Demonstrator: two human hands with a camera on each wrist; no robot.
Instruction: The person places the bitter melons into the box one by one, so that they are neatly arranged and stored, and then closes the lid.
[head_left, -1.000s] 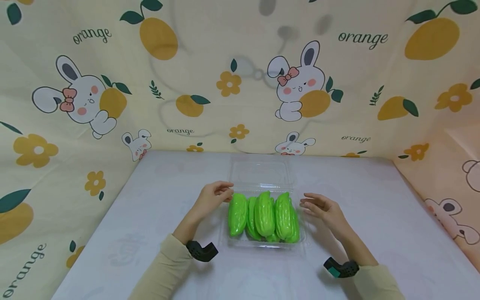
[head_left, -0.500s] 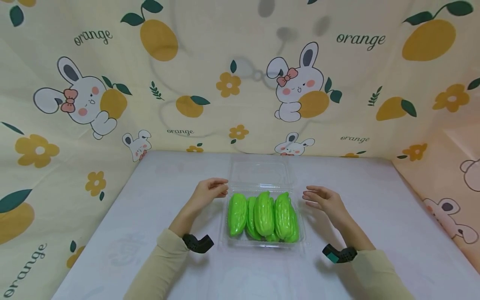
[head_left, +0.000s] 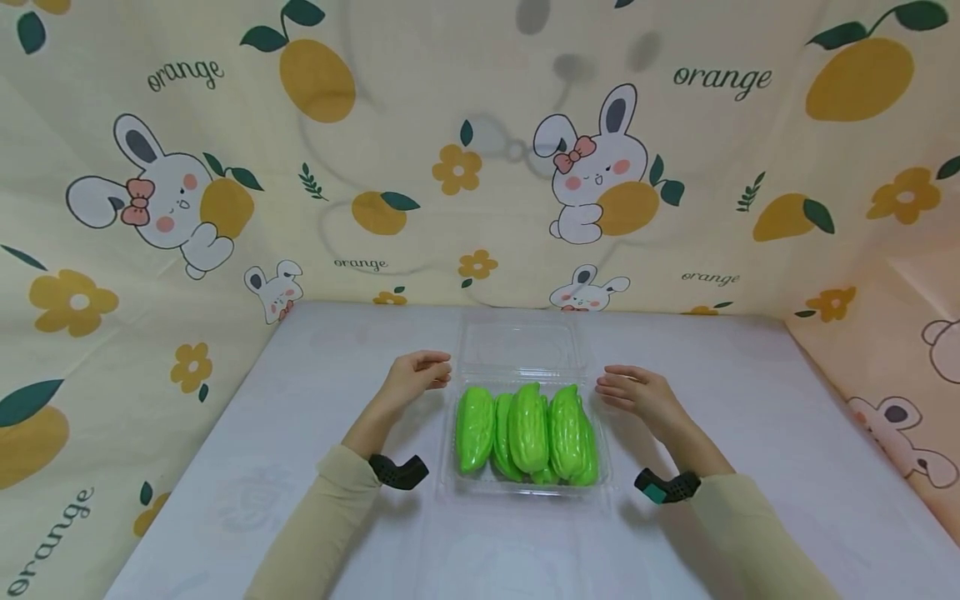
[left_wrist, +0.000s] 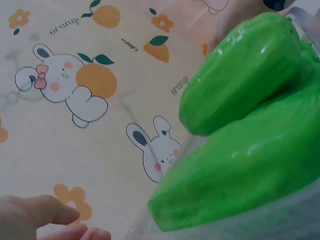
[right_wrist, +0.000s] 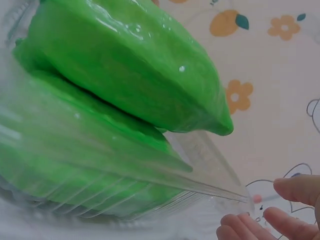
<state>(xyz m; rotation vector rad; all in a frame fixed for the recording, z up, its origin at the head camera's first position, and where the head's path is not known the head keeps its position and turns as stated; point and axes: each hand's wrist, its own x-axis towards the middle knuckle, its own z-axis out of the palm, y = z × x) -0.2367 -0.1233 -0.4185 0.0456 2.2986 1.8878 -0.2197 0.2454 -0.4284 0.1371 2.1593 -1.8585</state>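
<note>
A clear plastic clamshell box (head_left: pixel 525 492) sits on the table, its hinged lid (head_left: pixel 517 343) folded back to the far side. Several glossy green, ridged vegetables (head_left: pixel 528 433), like plastic bitter melons, fill its base, some stacked on others. To the left of the box, by its far corner, my left hand (head_left: pixel 414 379) hovers with loosely bent fingers and holds nothing. My right hand (head_left: pixel 637 400) is on the opposite side, fingers reaching toward the box's right edge, also without an object. In the right wrist view, its fingertips appear close to the transparent wall (right_wrist: pixel 125 185); contact cannot be made out.
A white cloth (head_left: pixel 270 467) covers the table. Printed fabric (head_left: pixel 420 125) with rabbits and oranges hangs behind and along both sides. Black wrist cameras (head_left: pixel 399 472) are strapped on both wrists.
My left hand has drawn away from the box's left edge, left and farther from me. The right hand has moved farther forward, then slightly left toward the box. Box and vegetables stay put.
</note>
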